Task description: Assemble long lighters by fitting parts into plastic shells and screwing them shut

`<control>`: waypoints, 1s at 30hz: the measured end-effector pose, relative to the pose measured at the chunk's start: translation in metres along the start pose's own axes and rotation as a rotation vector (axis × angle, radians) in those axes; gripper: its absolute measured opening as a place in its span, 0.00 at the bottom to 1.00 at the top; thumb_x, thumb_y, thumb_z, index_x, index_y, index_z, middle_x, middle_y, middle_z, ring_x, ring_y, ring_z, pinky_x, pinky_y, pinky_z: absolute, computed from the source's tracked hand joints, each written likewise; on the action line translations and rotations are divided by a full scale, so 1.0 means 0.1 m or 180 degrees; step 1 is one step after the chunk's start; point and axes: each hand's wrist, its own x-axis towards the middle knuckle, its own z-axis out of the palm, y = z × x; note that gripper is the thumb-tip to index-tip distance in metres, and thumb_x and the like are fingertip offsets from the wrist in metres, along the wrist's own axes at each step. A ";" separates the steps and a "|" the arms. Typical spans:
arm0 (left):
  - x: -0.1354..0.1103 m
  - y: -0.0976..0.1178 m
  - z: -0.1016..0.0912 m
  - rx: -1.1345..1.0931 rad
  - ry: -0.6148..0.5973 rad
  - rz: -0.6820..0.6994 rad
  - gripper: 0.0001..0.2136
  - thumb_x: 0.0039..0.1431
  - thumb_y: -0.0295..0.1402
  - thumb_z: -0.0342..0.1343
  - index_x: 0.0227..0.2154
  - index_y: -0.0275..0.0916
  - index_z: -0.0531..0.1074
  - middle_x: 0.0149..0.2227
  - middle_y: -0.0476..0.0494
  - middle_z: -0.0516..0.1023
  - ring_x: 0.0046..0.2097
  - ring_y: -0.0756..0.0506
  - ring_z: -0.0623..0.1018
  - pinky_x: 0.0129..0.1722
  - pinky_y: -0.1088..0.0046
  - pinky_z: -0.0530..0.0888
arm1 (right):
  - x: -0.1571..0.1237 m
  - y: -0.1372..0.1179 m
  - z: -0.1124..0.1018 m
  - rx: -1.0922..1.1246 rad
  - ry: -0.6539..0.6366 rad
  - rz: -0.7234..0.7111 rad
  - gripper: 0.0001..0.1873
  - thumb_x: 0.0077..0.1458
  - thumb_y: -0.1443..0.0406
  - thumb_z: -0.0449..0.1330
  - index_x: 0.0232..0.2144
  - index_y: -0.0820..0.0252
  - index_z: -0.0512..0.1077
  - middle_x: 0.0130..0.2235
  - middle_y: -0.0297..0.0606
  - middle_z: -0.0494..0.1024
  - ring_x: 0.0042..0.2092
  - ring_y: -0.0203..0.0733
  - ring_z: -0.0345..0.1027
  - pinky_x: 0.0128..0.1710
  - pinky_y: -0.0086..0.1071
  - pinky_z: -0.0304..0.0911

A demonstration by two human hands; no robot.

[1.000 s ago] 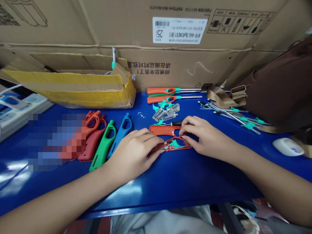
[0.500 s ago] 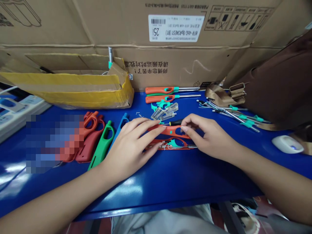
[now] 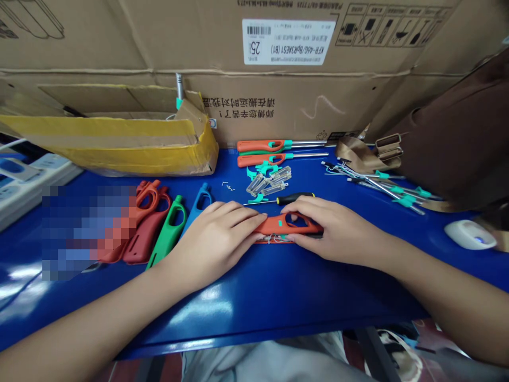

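An orange lighter shell half (image 3: pixel 272 225) lies over its open lower half (image 3: pixel 274 241), where thin wires and a turquoise part show along the near edge. My left hand (image 3: pixel 226 233) is closed on the shell's left end, fingers curled over it. At the other end, my right hand (image 3: pixel 332 225) grips around the trigger hole with thumb in front and fingers behind. Just behind the hands lie a screwdriver (image 3: pixel 296 198) with a black and yellow handle and a turquoise trigger piece (image 3: pixel 258 199).
Clear fuel tanks (image 3: pixel 270 181) and assembled lighters (image 3: pixel 262 160) lie farther back. Metal lighter tubes (image 3: pixel 377 183) are piled right, near a white mouse (image 3: pixel 469 234). Left are green (image 3: pixel 169 231) and blue (image 3: pixel 199 204) shells and a yellow-taped cardboard box (image 3: pixel 159 154). A large carton (image 3: pixel 159 42) stands behind.
The upper orange shell half has come toward me, from behind the lower half to on top of it. My right hand has moved with it, and the screwdriver is now uncovered.
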 end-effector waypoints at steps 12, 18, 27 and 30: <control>0.00 -0.01 0.02 -0.0222 -0.0324 -0.0103 0.15 0.72 0.37 0.51 0.54 0.37 0.74 0.49 0.42 0.81 0.47 0.41 0.79 0.45 0.61 0.71 | 0.01 0.05 0.02 -0.0682 -0.0297 -0.0521 0.16 0.68 0.60 0.56 0.54 0.62 0.70 0.49 0.47 0.76 0.49 0.52 0.73 0.49 0.46 0.69; 0.01 0.01 0.00 -0.0301 -0.0353 -0.0152 0.14 0.72 0.37 0.51 0.53 0.37 0.74 0.48 0.41 0.82 0.47 0.41 0.79 0.46 0.61 0.72 | 0.01 0.06 0.02 -0.0599 -0.0387 -0.0511 0.17 0.70 0.62 0.51 0.56 0.60 0.68 0.53 0.48 0.74 0.50 0.51 0.73 0.48 0.46 0.72; 0.01 0.01 0.02 -0.0379 -0.0401 -0.0198 0.13 0.71 0.37 0.53 0.52 0.37 0.73 0.47 0.41 0.81 0.47 0.41 0.79 0.46 0.61 0.73 | 0.02 0.10 0.01 -0.0182 -0.0405 -0.0480 0.16 0.69 0.64 0.52 0.57 0.57 0.68 0.55 0.46 0.72 0.53 0.49 0.72 0.53 0.45 0.70; 0.00 0.01 0.02 -0.0424 -0.0418 -0.0235 0.13 0.70 0.37 0.53 0.52 0.37 0.73 0.48 0.41 0.81 0.48 0.40 0.78 0.47 0.60 0.73 | 0.03 0.10 0.01 -0.0194 -0.0446 -0.0473 0.16 0.69 0.64 0.52 0.57 0.58 0.68 0.54 0.46 0.73 0.53 0.49 0.71 0.53 0.46 0.69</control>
